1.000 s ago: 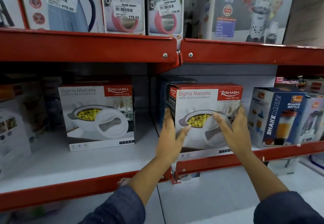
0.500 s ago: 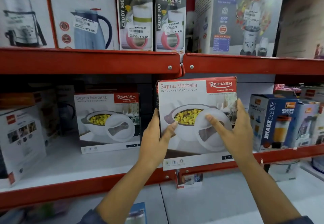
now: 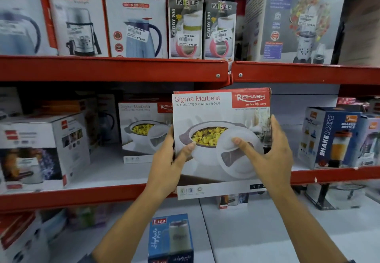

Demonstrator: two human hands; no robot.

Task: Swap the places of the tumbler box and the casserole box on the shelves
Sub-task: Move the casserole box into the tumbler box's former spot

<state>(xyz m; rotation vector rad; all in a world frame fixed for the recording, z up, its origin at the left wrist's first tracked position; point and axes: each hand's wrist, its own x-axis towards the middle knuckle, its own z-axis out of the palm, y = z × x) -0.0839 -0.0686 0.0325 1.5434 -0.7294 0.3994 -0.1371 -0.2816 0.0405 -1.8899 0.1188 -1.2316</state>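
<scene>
Hands come first, low in the middle of the frame: the left hand (image 3: 166,165) and right hand (image 3: 273,155) squeeze the casserole box (image 3: 221,139) from both sides, likely to keep it level. It hangs in the air, in front of the red shelf edge (image 3: 82,198). At the bottom stands a blue tumbler box (image 3: 170,239), maybe its swap partner. Behind, at the right, the shelf has bare room beside the shaker box (image 3: 329,137).
</scene>
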